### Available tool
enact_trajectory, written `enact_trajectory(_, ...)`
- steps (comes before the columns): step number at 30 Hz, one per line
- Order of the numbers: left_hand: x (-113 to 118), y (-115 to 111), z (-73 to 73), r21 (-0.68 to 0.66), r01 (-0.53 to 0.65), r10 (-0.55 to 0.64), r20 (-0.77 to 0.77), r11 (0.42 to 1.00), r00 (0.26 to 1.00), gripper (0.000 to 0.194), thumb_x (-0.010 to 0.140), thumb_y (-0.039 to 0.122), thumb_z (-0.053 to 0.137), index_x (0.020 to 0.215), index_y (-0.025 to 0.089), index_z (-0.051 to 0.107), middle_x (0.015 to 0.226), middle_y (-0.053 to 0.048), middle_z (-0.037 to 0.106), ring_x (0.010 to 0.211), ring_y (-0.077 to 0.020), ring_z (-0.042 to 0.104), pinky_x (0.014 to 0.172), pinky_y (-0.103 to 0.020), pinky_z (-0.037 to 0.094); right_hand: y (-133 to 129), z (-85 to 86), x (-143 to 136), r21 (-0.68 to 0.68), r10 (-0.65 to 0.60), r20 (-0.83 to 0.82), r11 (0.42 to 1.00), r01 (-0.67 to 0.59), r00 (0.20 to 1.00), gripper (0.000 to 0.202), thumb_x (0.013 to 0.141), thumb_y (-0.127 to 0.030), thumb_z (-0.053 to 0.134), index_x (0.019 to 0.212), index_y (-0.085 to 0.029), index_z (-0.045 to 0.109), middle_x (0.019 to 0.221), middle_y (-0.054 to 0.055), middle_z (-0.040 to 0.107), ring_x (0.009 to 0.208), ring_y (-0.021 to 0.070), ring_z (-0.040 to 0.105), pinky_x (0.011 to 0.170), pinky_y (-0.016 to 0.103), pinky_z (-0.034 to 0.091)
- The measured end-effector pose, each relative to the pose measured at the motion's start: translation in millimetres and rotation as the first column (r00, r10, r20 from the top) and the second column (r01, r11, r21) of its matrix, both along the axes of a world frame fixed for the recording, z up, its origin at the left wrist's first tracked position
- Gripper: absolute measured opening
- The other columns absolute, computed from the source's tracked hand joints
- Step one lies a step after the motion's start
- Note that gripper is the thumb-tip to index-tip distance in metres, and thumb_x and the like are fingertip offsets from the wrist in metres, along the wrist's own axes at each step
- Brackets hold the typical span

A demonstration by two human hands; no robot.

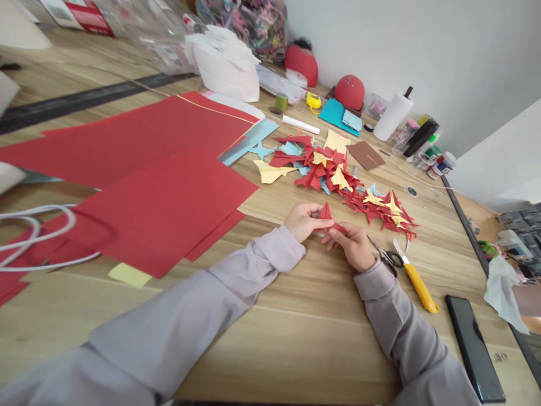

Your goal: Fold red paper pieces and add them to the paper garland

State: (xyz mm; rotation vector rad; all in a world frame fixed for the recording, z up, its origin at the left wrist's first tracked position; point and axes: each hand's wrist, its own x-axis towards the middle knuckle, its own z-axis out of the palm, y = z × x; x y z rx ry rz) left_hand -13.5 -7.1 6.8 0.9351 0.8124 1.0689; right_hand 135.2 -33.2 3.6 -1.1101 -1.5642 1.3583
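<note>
Reaching in from the near edge, two grey sleeves (181, 321) cross a wood-grain tabletop (296, 344), with a black smartphone (474, 344) lying at the near right. A yellow utility knife (421, 287) and black-handled scissors (394, 259) rest just beside the right arm. Centrally, the left hand (305, 221) and right hand (354, 245) are close together, both pinching one small folded red paper piece (325, 212) between thumb and fingers. The step in hand looks like creasing; the next move seems to call for aligned edges and firm thumb pressure. Large red sheets (169, 208) spread to the left. Beyond the hands lies a heap of pointed folded-paper shapes (310, 179), red, yellow and blue; farther back, a yellow tape measure (313, 100).
</note>
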Motion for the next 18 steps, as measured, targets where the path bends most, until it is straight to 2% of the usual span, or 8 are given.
enact_trajectory(9,0.7,1.8,-2.9,0.022,0.003,-0.003,0.018,1.000,1.000,0.025,0.051,0.026,0.076,0.058,0.011,0.058,0.048,0.002,0.056,0.043,-0.0076,0.049,0.047,-0.022,0.040,1.0,-2.2,-1.1,0.011,-0.032,-0.037,0.999,0.032,0.999,0.023,0.072,-0.039,0.064,0.077,-0.016,0.063,0.064,0.002,0.067,0.049,0.0103,0.056,0.050,0.024,0.045)
enact_trajectory(13,1.0,0.4,-0.5,-0.009,-0.024,0.024,0.031,1.000,0.999,0.027,0.049,0.028,0.077,0.059,0.012,0.058,0.048,0.002,0.057,0.043,-0.0075,0.050,0.047,-0.022,0.041,-0.5,0.9,-0.6,-0.010,-0.026,-0.034,1.000,0.026,0.999,0.026,0.076,-0.042,0.059,0.078,-0.017,0.063,0.066,0.002,0.067,0.051,0.0101,0.057,0.050,0.023,0.043)
enact_trajectory(18,1.0,-1.3,1.4,-0.012,-0.004,0.005,0.023,1.000,1.000,0.029,0.049,0.029,0.078,0.060,0.012,0.057,0.048,0.003,0.057,0.044,-0.0078,0.051,0.049,-0.022,0.044,-0.2,2.1,0.6,0.018,-0.067,-0.037,0.998,0.067,0.997,0.027,0.078,-0.043,0.056,0.071,-0.018,0.062,0.062,0.001,0.065,0.048,0.0100,0.055,0.048,0.023,0.041)
